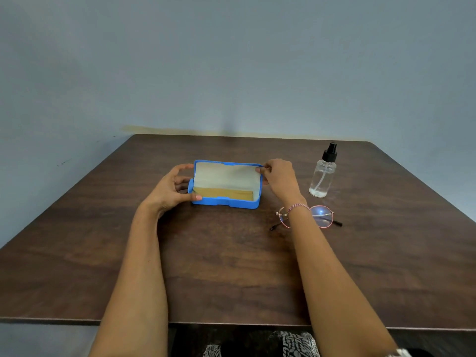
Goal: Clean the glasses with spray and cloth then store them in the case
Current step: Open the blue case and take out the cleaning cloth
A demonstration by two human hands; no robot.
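Currently the left hand (170, 189) grips the left end of the open case (226, 202); the right hand (279, 180) pinches its lid (226, 173) corner. A cloth (224, 194) lies inside; glasses (322, 218) and spray (322, 176) sit to the right. Best: steady the base, lift the cloth out.

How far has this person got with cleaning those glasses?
Barely started. The blue case is open, held by the left hand and right hand, a yellow cloth inside. The spray bottle and glasses sit unused: spraying, wiping, storing remain.

Beaded bracelet (298, 206), patterned black-white clothing (296, 343)
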